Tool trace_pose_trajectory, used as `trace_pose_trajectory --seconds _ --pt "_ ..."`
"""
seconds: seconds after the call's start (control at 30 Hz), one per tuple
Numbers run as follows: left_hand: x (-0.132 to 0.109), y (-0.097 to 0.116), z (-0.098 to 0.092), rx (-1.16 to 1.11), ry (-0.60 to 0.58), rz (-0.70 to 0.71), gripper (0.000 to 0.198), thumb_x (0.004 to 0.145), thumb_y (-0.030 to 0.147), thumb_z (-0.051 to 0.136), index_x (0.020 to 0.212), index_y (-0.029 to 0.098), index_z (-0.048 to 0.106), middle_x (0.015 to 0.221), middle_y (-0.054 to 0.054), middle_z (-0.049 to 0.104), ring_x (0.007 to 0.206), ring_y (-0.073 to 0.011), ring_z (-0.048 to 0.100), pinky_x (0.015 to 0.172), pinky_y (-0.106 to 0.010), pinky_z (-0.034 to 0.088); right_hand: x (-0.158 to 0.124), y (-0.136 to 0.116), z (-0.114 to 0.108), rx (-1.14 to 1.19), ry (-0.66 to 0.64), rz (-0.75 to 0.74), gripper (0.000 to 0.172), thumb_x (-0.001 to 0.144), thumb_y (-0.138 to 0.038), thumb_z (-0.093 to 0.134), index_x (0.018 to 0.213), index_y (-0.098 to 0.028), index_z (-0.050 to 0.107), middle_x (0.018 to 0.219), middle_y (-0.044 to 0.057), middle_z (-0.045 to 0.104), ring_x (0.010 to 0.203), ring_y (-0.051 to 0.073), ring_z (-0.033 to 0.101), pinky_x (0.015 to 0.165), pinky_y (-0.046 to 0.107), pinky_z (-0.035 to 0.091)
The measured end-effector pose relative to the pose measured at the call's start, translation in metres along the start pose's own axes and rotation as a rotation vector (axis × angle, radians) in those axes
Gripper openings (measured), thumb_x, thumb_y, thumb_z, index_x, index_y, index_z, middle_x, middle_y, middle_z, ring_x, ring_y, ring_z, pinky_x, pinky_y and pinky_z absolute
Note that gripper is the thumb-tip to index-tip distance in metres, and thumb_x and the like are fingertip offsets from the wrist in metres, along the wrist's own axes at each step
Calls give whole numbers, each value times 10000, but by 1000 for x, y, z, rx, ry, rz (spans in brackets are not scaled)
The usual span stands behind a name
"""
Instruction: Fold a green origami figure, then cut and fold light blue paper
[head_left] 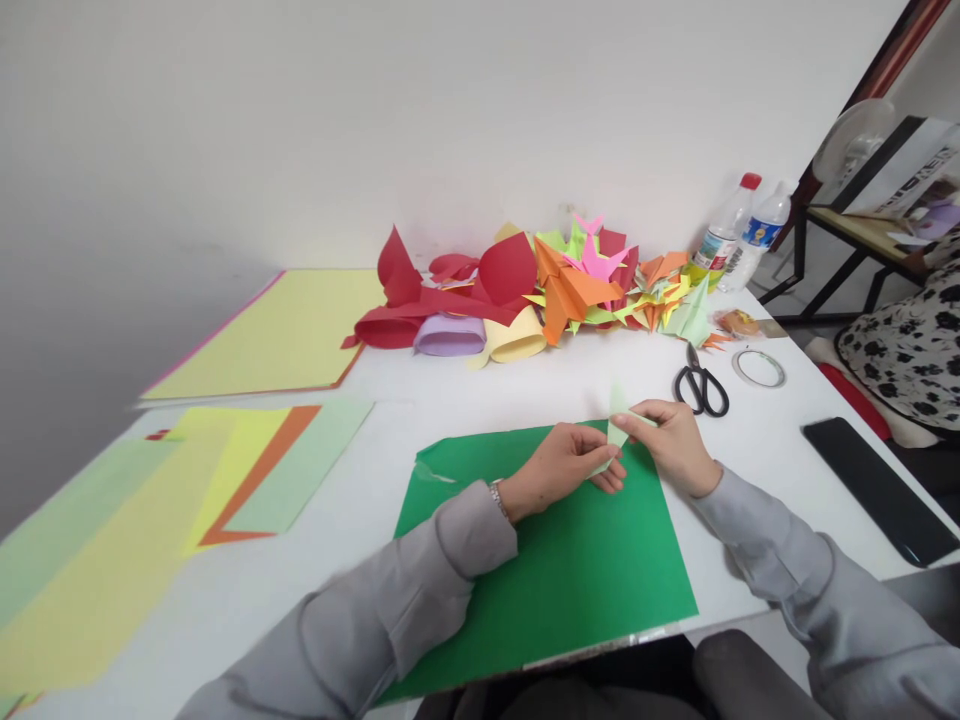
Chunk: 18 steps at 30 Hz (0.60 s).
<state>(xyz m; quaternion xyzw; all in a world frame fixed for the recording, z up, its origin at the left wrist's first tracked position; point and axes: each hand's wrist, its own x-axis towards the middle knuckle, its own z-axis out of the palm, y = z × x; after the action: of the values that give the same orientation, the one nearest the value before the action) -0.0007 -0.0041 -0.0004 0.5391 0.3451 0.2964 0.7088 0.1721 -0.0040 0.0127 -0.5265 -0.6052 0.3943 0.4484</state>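
Both my hands pinch a small, pale green folded paper piece (617, 432) just above a dark green sheet (555, 580) that lies on the white table (375, 480). My left hand (559, 470) grips its lower left side with closed fingers. My right hand (671, 445) holds its upper right edge between thumb and fingers. The paper's pointed tip sticks up between the two hands. Grey sleeves cover both arms, and a watch sits on my left wrist.
A heap of folded paper figures (555, 295) lies at the back by the wall. Coloured sheets (247, 470) spread out at left. Black scissors (701, 385), a tape ring (759, 367), two bottles (739, 235) and a black phone (877, 490) sit at right. Another person sits far right.
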Motion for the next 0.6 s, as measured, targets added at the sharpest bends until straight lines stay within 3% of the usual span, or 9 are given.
trace_pose_trajectory --seconds 0.37,0.47,0.6 --pt "0 1 10 40 139 3 339 698 435 745 611 137 610 583 -43 677 503 -145 646 525 -269 548 -3 -8 3 -65 98 -12 377 718 -498 705 519 -189 622 484 -8 569 487 126 460 509 271 383" --pt "0 -2 11 97 141 32 321 688 403 751 588 144 589 572 -31 662 517 -146 642 524 -265 545 -2 -6 3 -35 97 12 373 722 -491 707 524 -188 617 491 -5 575 492 130 480 531 276 398" --pt "0 -7 14 173 250 94 272 755 381 673 634 142 630 583 -18 644 518 -133 623 511 -254 543 0 2 3 80 63 74 378 673 -505 758 554 -183 602 496 -16 564 470 117 457 492 269 367"
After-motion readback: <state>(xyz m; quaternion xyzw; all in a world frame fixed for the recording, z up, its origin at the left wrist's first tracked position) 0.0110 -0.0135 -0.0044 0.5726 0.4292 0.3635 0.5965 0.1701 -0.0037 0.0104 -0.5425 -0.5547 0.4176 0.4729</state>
